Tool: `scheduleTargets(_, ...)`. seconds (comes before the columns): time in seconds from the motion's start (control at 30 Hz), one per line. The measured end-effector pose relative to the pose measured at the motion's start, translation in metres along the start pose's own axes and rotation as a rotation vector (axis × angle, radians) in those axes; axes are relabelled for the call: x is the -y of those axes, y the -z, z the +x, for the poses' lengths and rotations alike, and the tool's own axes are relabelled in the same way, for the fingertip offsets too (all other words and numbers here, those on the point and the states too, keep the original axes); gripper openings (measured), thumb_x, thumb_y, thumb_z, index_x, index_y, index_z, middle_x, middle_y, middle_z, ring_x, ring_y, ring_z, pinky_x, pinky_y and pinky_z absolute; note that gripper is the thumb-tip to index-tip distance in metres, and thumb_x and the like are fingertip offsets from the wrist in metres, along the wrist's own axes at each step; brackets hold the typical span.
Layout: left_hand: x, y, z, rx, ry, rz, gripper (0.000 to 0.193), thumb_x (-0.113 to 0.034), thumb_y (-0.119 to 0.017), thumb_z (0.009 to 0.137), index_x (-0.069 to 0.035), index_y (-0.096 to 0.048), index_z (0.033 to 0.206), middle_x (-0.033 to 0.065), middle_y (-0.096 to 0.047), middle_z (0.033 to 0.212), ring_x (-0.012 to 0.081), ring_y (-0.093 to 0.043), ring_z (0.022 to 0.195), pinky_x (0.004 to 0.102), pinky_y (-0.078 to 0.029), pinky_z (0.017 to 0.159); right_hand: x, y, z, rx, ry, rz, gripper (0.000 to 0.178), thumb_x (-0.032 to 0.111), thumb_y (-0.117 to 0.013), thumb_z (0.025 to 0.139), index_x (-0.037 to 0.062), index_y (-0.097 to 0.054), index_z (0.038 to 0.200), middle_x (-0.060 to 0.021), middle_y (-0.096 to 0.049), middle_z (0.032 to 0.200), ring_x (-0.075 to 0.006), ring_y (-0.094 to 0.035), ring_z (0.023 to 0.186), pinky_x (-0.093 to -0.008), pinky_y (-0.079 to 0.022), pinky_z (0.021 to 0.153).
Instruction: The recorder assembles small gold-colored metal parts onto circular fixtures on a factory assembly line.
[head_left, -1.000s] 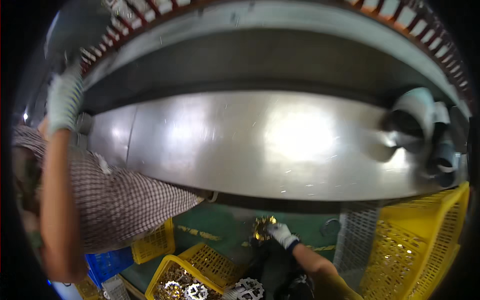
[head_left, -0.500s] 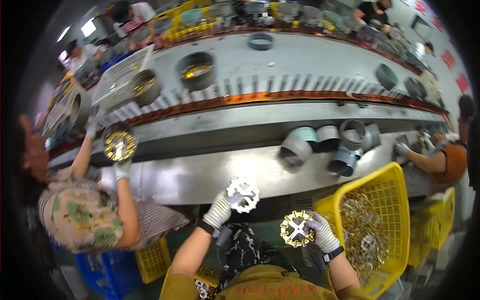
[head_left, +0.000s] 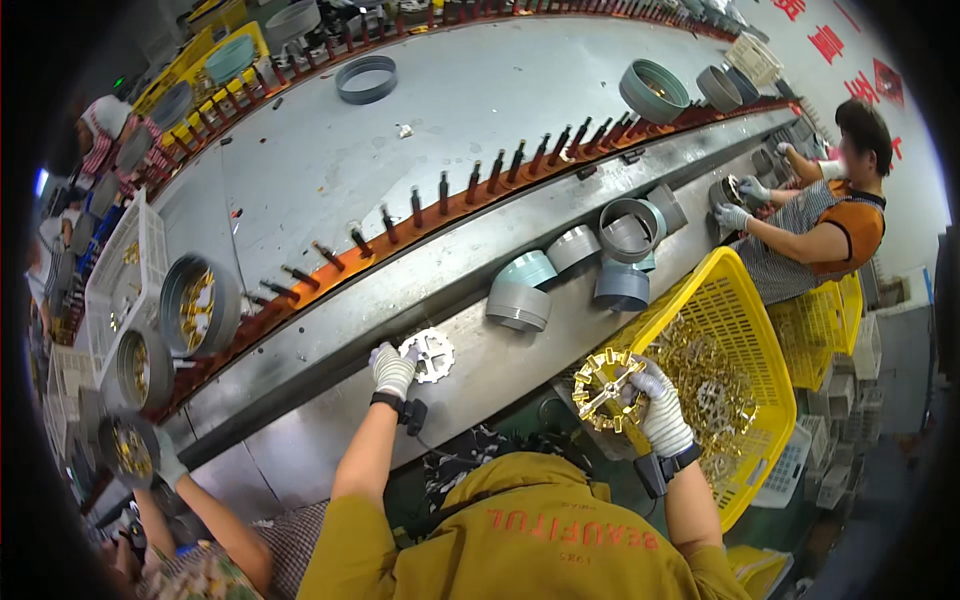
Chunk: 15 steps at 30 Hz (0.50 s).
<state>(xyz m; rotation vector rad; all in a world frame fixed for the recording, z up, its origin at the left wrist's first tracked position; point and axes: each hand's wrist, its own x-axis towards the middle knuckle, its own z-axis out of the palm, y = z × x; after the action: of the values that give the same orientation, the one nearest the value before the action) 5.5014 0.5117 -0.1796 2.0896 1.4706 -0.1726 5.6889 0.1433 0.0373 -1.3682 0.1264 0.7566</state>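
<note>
My left hand (head_left: 393,370), in a striped work glove, is closed on the edge of a white toothed disc (head_left: 438,370) with cut-out spokes. The disc is over the metal bench; whether it rests there I cannot tell. In my gloved right hand (head_left: 662,408) is a round wheel (head_left: 603,389) with gold pieces around its rim and crossing spokes, pinched at its right side. The wheel hangs just left of a yellow basket (head_left: 772,400) that holds many gold and white parts.
Several grey and teal short pipe rings (head_left: 520,306) sit on the metal bench (head_left: 345,405). Behind runs a ledge with upright dark pegs (head_left: 474,180). Grey tubs with gold parts (head_left: 198,310) stand far left. Co-workers handle similar parts at left and right (head_left: 815,240).
The view has turned to the right, bringing the right-hand co-worker further in. My left hand has carried the white disc forward over the bench. My right hand still holds the gold-rimmed wheel by the basket.
</note>
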Motion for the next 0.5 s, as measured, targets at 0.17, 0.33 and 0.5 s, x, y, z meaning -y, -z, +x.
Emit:
scheduleTargets(0.17, -0.047, 0.043, -0.054, 0.328, -0.279, -0.835, 0.047, -0.026, -0.066, 0.079, -0.001, -0.056, 0.118, 0.0159, -0.059, 0.116, 0.0257, -0.053, 0.116, 0.0412, -0.044, 0.096, 0.023, -0.058, 0.021, -0.046, -0.036, 0.081, 0.041, 0.010, -0.058, 0.081, -0.0016, -0.051, 0.120, -0.0038, -0.059, 0.082, -0.0109, -0.052, 0.068, -0.0258, -0.047, 0.065)
scheduleTargets(0.33, -0.150, 0.089, -0.110, 0.824, -0.589, -0.798, 0.121, -0.059, -0.076, 0.068, -0.002, -0.006, 0.148, 0.0298, -0.018, 0.149, 0.0382, -0.022, 0.139, 0.0431, -0.022, 0.113, 0.028, -0.100, 0.057, 0.212, 0.038, -0.400, 0.042, 0.009, -0.060, 0.082, -0.0006, -0.050, 0.122, -0.0095, -0.060, 0.101, -0.0127, -0.057, 0.087, -0.0270, -0.049, 0.078)
scheduleTargets(0.5, -0.167, 0.080, -0.109, 0.520, -0.715, -0.584, 0.110, -0.034, -0.082, 0.069, 0.000, -0.013, 0.147, 0.0267, -0.033, 0.142, 0.0343, -0.032, 0.134, 0.0387, -0.029, 0.110, 0.016, -0.124, 0.095, 0.647, 0.229, -0.815, 0.044, 0.016, -0.063, 0.086, -0.0008, -0.052, 0.126, -0.0140, -0.060, 0.116, -0.0200, -0.058, 0.103, -0.0314, -0.047, 0.091)
